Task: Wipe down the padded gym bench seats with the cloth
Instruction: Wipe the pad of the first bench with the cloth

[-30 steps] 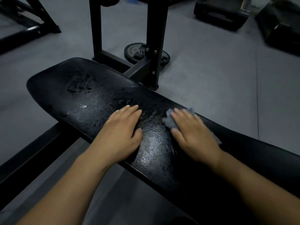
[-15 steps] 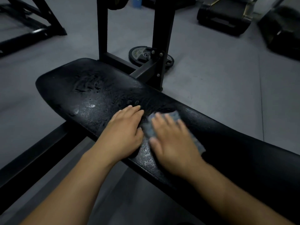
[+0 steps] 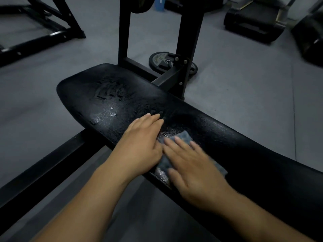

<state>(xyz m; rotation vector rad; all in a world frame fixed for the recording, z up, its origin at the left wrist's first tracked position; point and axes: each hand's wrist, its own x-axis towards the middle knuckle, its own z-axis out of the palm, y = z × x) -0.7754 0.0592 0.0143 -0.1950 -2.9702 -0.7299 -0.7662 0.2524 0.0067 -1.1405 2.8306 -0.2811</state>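
A long black padded bench seat (image 3: 111, 95) runs from the upper left to the lower right, its surface glistening wet near my hands. My left hand (image 3: 141, 145) lies flat on the pad with straight fingers. My right hand (image 3: 194, 166) presses a grey cloth (image 3: 183, 137) flat against the seat, fingers spread and blurred by motion. The cloth shows past the fingertips and along both sides of the hand. The two hands touch side by side near the seat's front edge.
Black steel uprights (image 3: 188, 41) of the bench frame rise behind the seat. A weight plate (image 3: 160, 60) lies on the grey floor beside them. A frame rail (image 3: 43, 165) runs under the seat at the left. Other dark gym machines (image 3: 253, 20) stand at the back.
My right hand has slid the cloth leftward and toward the seat's near edge, ending against my left hand. The left hand stays flat in the same place on the pad.
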